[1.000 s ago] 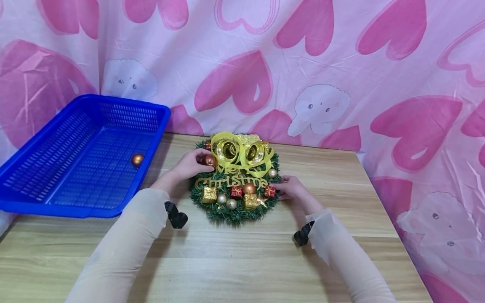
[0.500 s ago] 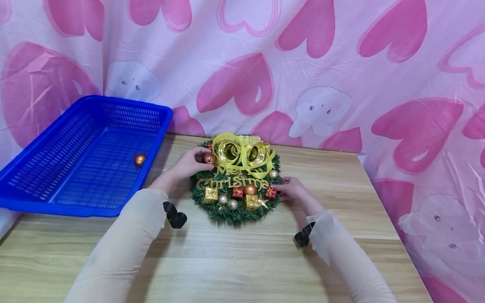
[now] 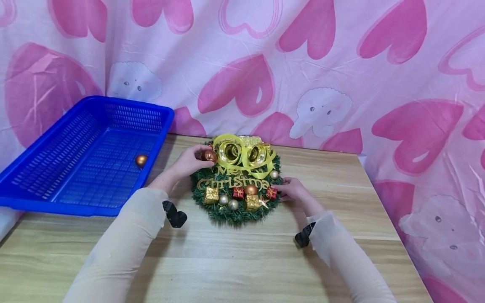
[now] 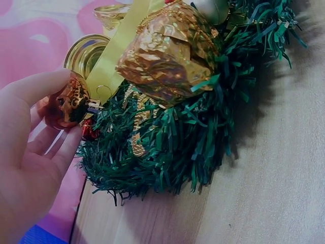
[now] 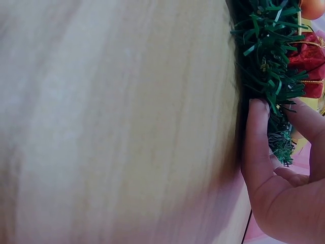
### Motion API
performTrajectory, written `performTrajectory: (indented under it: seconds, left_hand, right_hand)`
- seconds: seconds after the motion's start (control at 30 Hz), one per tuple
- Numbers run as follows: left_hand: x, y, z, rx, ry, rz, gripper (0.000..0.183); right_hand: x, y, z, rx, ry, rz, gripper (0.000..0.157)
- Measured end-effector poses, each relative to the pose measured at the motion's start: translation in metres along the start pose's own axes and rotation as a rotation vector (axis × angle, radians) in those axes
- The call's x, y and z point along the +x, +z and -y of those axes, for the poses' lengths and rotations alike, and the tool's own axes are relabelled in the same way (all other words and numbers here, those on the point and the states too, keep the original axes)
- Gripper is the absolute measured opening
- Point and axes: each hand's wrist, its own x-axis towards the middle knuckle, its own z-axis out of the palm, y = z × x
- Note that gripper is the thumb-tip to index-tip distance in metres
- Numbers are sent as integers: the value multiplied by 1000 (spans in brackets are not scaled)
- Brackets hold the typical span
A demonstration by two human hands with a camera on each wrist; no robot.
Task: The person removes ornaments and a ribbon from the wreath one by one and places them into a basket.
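A green Christmas wreath [image 3: 235,216] lies on the table, with gold bells [image 3: 230,152], yellow ribbon, gold "Merry Christmas" lettering, small gift boxes and balls on it. My left hand [image 3: 190,160] pinches a shiny copper Christmas ball [image 4: 66,104] at the wreath's upper left; its metal cap and wire loop point at the tinsel in the left wrist view. At the wreath's right edge, my right hand [image 3: 297,190] pinches the green tinsel [image 5: 271,66] between thumb and fingers, beside a red gift box [image 5: 307,63].
A blue plastic basket [image 3: 164,126] stands at the left with one copper ball [image 3: 141,160] inside. Behind the wooden table [image 3: 235,265] hangs a pink heart-patterned cloth [image 3: 242,42]. The table's right edge runs past my right arm.
The head view has shifted slightly, so the basket and wreath appear a little further right. My left hand moves the ball very slightly up along the wreath's edge. The right hand keeps its hold.
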Motion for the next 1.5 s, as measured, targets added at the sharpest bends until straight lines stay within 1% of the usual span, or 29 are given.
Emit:
performTrajectory:
  seconds: [0.17, 0.3, 0.5, 0.67, 0.77, 0.97, 1.2, 1.3, 1.4, 1.5]
  left_hand:
    - [0, -1, -2, -3, -10, -13, 57]
    - [0, -1, -4, -5, -17, -16, 57]
    - [0, -2, -8, -19, -6, -23, 57]
    - [0, -4, -11, -32, 15, -28, 57]
    - [0, -5, -12, -50, 15, -32, 59]
    - [1, -8, -13, -70, 14, -59, 60]
    - [-2, -14, -22, -89, 18, -93, 60]
    - [-1, -17, -25, -94, 27, -98, 59]
    - [-1, -21, -27, -78, 37, -110, 59]
    - [-1, -25, -28, -59, 33, -129, 59]
  right_hand:
    - [1, 0, 0, -7, -5, 3, 53]
    - [1, 0, 0, -11, -5, 7, 53]
    - [2, -1, 0, -2, 12, 7, 62]
    - [1, 0, 1, -6, 12, 4, 52]
    - [1, 0, 2, -3, 11, 2, 50]
    - [0, 0, 2, 15, 5, 6, 51]
    - [0, 0, 2, 6, -2, 3, 51]
    - [0, 0, 2, 3, -3, 2, 54]
    - [0, 0, 2, -3, 0, 1, 54]
    - [-1, 0, 2, -3, 1, 0, 53]
